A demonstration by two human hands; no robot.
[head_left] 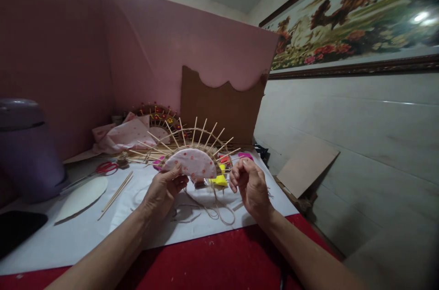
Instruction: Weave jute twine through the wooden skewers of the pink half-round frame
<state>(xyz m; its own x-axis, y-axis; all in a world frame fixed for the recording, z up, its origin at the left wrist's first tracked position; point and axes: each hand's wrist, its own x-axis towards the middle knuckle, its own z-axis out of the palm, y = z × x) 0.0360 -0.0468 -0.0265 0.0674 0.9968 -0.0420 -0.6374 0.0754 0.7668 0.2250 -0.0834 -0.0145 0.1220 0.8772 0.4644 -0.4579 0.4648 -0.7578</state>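
Note:
My left hand (166, 188) grips the lower left edge of a half-round fan-like piece (192, 162) covered in pale pink dotted cloth. Thin wooden sticks (196, 131) radiate from its curved edge, and twine (178, 131) runs across them in an arc. Just right of the piece, close to the stick ends, is my right hand (250, 185); its fingers are curled in a pinch, and what they hold, if anything, cannot be made out. A loose length of twine (226, 223) hangs below the piece and loops on the white sheet.
On the white table sheet (85, 244) lie red-handled scissors (107, 168), a pale cut-out (84, 196), loose sticks (116, 194) and a twine ball (122, 159). Behind are pink dotted cloth (123, 134), a decorated half-round piece (161, 116) and brown cardboard (219, 107). A purple flask (29, 153) stands left.

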